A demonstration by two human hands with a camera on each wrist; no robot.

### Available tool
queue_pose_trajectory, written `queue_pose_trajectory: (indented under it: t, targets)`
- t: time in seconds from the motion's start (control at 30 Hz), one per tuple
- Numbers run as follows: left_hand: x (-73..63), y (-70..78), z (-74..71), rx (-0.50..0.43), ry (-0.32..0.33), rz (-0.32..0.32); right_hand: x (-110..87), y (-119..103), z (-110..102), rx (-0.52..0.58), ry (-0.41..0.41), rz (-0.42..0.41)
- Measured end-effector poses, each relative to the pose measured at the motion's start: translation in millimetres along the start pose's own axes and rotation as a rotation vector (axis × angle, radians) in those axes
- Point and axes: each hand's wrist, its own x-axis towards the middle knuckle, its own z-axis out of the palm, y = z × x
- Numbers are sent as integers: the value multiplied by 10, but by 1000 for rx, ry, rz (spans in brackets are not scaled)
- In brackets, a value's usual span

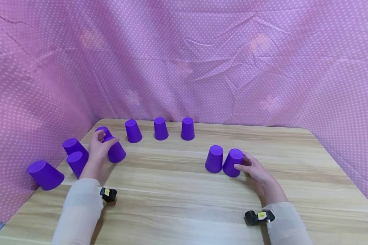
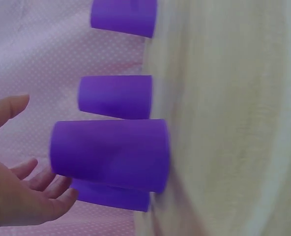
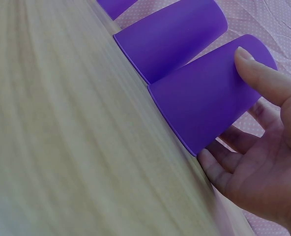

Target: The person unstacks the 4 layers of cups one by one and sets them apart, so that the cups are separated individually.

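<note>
My right hand holds an upside-down purple cup, thumb on its near side and the other fingers round the far side. That cup stands on the table close beside a second purple cup. In the right wrist view the thumb rests high on the held cup. My left hand is over the left side, fingers spread and loosely bent, beside another upside-down cup. The left wrist view shows its thumb well apart from this cup; whether the fingertips touch it, I cannot tell.
Behind the left hand stands a partly hidden cup. Three cups, one of them the middle cup, line the back of the wooden table. More cups, including a leftmost one, stand at the left edge. Pink dotted cloth hangs around.
</note>
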Motion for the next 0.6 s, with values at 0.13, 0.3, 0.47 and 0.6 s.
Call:
queue_pose_trajectory:
  t: [0.13,0.3,0.47,0.6]
  targets:
    - [-24,105,-33,-20,-25,34,-4,-9,6,-1,2,-4]
    - [-93,231,-16,-45,-29,82,-6,-18,7,-5,5,-15]
    - [-156,279,71,-107,-40,137,3,-5,0,-4,-4,-25]
    - [-232,298,143,-103,-87,148,12,11,3,-9,-1,-27]
